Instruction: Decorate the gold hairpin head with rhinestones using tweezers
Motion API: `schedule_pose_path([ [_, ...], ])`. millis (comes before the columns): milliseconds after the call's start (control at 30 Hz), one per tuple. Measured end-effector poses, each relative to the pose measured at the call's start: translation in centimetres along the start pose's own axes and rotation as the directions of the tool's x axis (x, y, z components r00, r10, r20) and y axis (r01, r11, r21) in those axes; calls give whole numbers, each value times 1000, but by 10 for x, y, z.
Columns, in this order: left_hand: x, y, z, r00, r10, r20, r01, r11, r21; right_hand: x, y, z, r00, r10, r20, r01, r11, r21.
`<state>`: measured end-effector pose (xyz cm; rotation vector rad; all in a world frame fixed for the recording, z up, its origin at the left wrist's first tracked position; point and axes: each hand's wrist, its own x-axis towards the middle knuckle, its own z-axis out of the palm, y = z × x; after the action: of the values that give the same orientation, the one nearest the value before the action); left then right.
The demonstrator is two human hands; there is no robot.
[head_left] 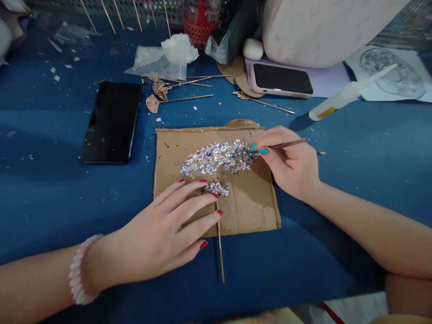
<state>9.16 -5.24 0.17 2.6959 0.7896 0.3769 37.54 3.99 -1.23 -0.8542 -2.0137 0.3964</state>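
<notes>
A piece of cardboard lies in front of me with a heap of shiny rhinestones across its upper half. Below the heap is a hair stick, its head covered in rhinestones and its thin metal shaft reaching past the cardboard's near edge. My left hand rests flat with fingers spread, fingertips at the decorated head and over the shaft. My right hand pinches a slim brown tool at the heap's right end. Its tip is hidden among fingers and stones, so its exact kind is unclear.
A black phone lies at left. Several metal hair sticks lie beyond the cardboard, near a clear plastic bag. A light-cased phone and a white glue bottle with a long nozzle are at right. Small scraps dot the blue table.
</notes>
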Motion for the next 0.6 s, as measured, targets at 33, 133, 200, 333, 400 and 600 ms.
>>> schedule_pose_path([
  [33,0,0,0,1000,0,-1,0,1000,0,0,0,0,1000,-8,-2,8,1000,3],
  [133,1,0,0,1000,1,-5,-1,1000,1,0,1,0,1000,-22,1,22,1000,2],
  [200,2,0,1,1000,2,-5,-2,1000,0,0,0,0,1000,-25,5,25,1000,-2],
  [333,3,0,1,1000,8,-5,-8,1000,-4,0,-1,-1,1000,-22,-2,22,1000,11],
  [400,2,1,1,1000,7,-1,-7,1000,-1,0,-1,-1,1000,-17,-5,17,1000,22],
  [600,2,1,1,1000,-2,6,2,1000,8,-1,-1,-1,1000,-7,-15,7,999,37],
])
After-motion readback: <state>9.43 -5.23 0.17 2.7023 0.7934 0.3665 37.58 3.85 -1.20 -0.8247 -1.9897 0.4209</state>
